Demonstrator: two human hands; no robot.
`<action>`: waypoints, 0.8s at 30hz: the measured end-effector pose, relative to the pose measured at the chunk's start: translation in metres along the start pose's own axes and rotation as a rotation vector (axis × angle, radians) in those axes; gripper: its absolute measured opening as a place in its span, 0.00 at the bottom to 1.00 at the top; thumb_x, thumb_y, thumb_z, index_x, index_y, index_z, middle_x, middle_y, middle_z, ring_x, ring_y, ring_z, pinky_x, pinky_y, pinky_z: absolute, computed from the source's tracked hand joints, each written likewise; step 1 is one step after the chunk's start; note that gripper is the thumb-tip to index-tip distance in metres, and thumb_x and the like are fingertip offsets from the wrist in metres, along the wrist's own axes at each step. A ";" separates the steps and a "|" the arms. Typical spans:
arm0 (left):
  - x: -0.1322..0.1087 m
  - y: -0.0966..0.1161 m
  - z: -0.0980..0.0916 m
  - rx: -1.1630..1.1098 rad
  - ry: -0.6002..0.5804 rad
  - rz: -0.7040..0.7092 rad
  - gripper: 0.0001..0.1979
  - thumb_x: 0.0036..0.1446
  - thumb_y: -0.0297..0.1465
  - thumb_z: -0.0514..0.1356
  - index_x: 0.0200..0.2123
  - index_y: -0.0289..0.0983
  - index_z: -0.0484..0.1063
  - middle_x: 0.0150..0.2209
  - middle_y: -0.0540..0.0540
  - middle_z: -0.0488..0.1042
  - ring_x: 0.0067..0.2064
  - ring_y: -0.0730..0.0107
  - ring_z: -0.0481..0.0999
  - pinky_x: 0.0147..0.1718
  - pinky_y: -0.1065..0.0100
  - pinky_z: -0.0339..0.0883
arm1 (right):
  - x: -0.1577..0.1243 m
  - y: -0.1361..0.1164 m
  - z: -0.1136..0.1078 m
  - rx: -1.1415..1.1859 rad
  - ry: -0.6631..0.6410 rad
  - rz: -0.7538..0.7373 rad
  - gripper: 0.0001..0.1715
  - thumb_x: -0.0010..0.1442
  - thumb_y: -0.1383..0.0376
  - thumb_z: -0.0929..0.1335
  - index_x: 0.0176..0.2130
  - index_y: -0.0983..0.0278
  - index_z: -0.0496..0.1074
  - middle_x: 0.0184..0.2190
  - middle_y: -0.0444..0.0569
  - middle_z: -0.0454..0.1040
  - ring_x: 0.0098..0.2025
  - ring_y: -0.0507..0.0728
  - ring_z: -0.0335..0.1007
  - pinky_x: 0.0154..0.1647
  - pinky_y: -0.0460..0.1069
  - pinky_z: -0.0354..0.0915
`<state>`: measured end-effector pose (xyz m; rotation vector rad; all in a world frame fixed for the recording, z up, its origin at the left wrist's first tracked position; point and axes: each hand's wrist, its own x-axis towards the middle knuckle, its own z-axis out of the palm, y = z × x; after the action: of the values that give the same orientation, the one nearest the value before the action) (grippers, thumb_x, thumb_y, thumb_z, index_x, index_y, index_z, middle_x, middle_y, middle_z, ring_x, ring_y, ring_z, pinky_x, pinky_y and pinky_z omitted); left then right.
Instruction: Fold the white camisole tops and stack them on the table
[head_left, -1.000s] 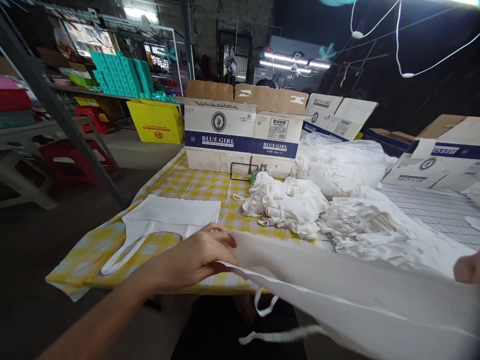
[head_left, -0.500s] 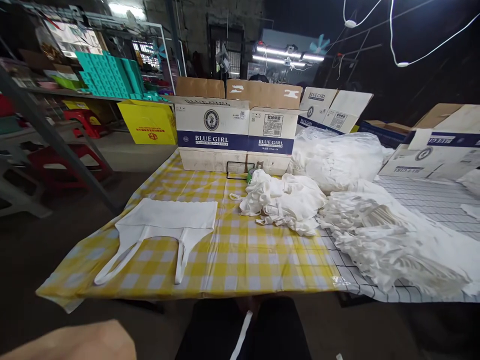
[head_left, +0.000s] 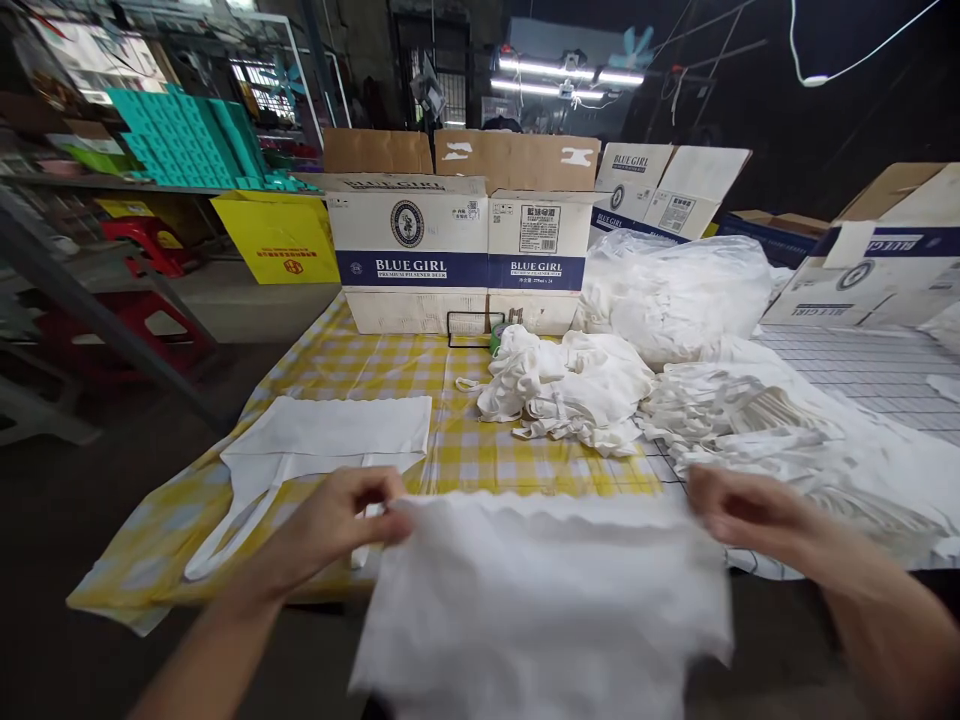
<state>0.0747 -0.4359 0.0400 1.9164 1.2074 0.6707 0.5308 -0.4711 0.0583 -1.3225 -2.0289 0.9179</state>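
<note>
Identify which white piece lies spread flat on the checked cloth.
The strapped piece beyond the left hand; the held piece hangs between it and the right hand; other pieces lie heaped.

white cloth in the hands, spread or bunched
Spread: the white cloth hangs broad, its wavy top edge stretched between the left hand and right hand; its lower end runs out of frame.

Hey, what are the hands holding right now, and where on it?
A white cloth, by its wavy upper edge: the left hand at one corner, the right hand at the other.
</note>
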 end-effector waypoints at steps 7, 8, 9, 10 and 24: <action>0.083 -0.069 0.066 0.073 0.186 -0.155 0.17 0.43 0.29 0.58 0.40 0.36 0.70 0.22 0.55 0.59 0.25 0.74 0.60 0.27 0.72 0.55 | 0.104 0.097 0.070 -0.193 0.060 0.233 0.10 0.50 0.62 0.65 0.22 0.63 0.61 0.20 0.40 0.60 0.24 0.51 0.55 0.25 0.46 0.52; 0.084 -0.073 0.066 0.067 0.190 -0.158 0.20 0.43 0.29 0.58 0.44 0.37 0.70 0.23 0.55 0.59 0.25 0.74 0.60 0.27 0.72 0.56 | 0.107 0.104 0.075 -0.200 0.075 0.237 0.08 0.49 0.63 0.65 0.23 0.63 0.61 0.20 0.40 0.60 0.24 0.51 0.55 0.26 0.46 0.52; 0.085 -0.076 0.065 0.049 0.188 -0.164 0.23 0.43 0.29 0.58 0.47 0.37 0.68 0.23 0.55 0.59 0.25 0.74 0.61 0.28 0.72 0.56 | 0.110 0.108 0.077 -0.207 0.090 0.239 0.07 0.49 0.63 0.64 0.23 0.63 0.62 0.20 0.40 0.61 0.24 0.51 0.56 0.26 0.46 0.52; 0.084 -0.077 0.063 0.025 0.186 -0.175 0.25 0.44 0.29 0.58 0.49 0.37 0.67 0.23 0.55 0.59 0.26 0.74 0.61 0.28 0.72 0.57 | 0.111 0.111 0.078 -0.213 0.102 0.237 0.06 0.49 0.64 0.64 0.23 0.63 0.62 0.20 0.41 0.62 0.24 0.52 0.57 0.26 0.46 0.52; 0.099 -0.094 0.064 0.039 0.353 -0.252 0.23 0.49 0.33 0.55 0.51 0.36 0.65 0.28 0.52 0.68 0.27 0.72 0.69 0.30 0.72 0.63 | 0.133 0.116 0.081 -0.268 0.241 0.239 0.13 0.49 0.62 0.64 0.36 0.63 0.69 0.30 0.47 0.71 0.32 0.56 0.65 0.34 0.49 0.60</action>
<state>0.1161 -0.3422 -0.0703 1.6801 1.6593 0.8763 0.4858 -0.3351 -0.0721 -1.7597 -1.8805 0.5614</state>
